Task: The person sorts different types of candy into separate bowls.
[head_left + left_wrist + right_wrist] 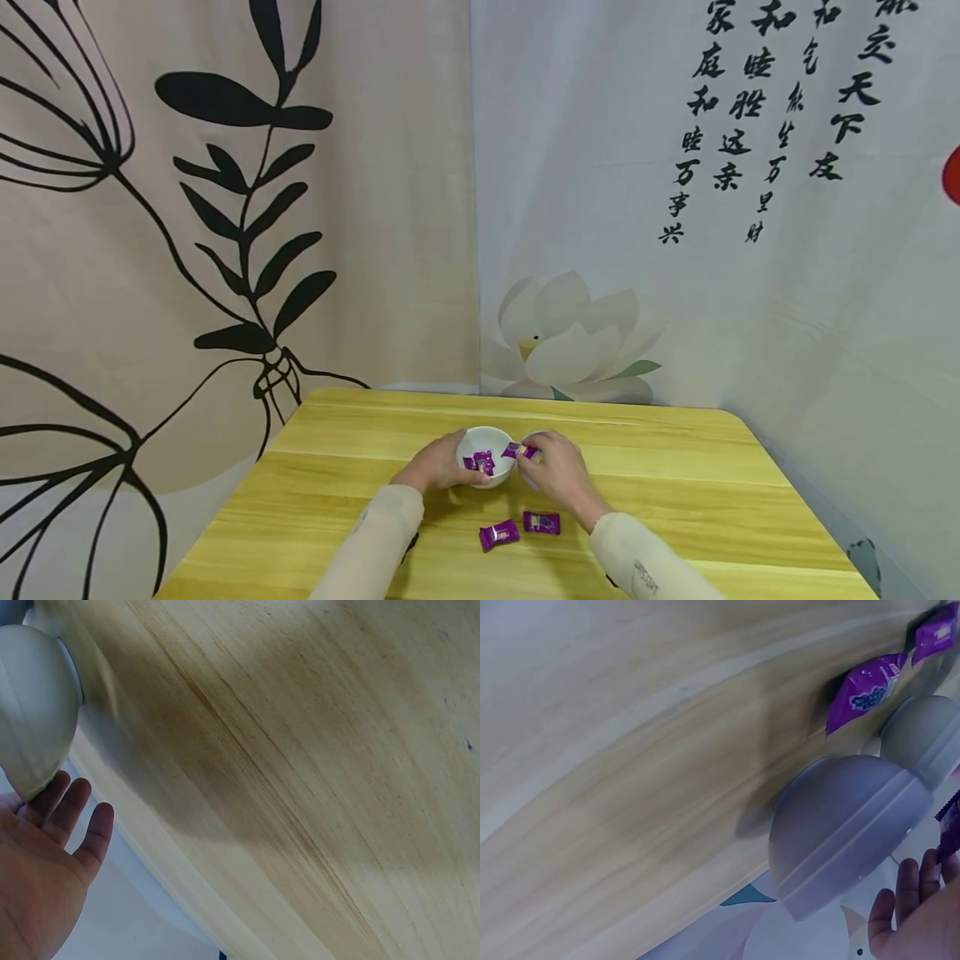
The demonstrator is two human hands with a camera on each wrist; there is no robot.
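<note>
My left hand holds the side of a white bowl, thumb at its near rim and fingers round the far left. Several purple wrapped candies lie inside. Between finger and thumb, my right hand pinches another purple wrapped candy at the right rim of that bowl. A second white bowl stands just right of it, mostly hidden behind the right hand. In the left wrist view, fingertips rest along the bowl's edge. The right wrist view shows the pinched candy beyond the second bowl.
Two more purple wrapped candies, one on the left and one on the right, lie on the wooden table in front of the bowls. A printed curtain hangs behind the table's far edge.
</note>
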